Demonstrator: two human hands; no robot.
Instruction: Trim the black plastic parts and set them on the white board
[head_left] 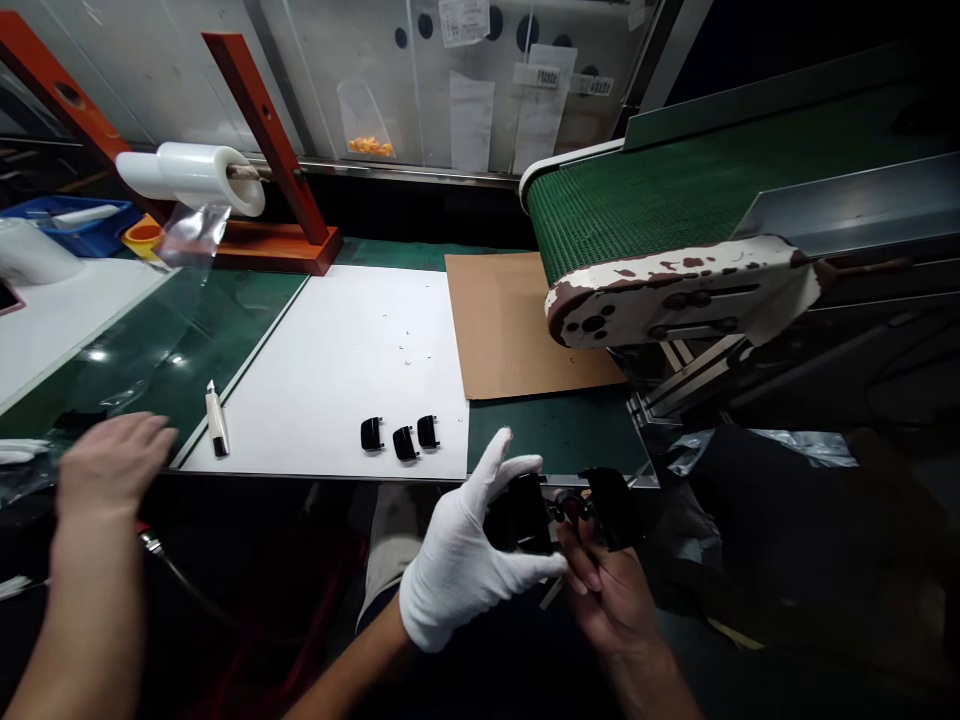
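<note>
My left hand point(465, 560) wears a white glove and is curled around a black plastic part point(521, 515) just below the table's front edge. My bare right hand point(607, 590) pinches a second black part point(611, 505) right beside it; the two parts meet or nearly meet between my hands. Three small black clips point(404, 443) lie in a row on the white sheet point(337, 350), close to its front edge and just up-left of my gloved fingers.
Another person's bare hand point(112, 465) lies flat on the green table at the left, on clear film. A small utility knife point(217, 425) rests beside the sheet. Behind are a film roll point(195, 172) on an orange stand point(277, 245), a cardboard sheet point(510, 330) and a green conveyor point(675, 190).
</note>
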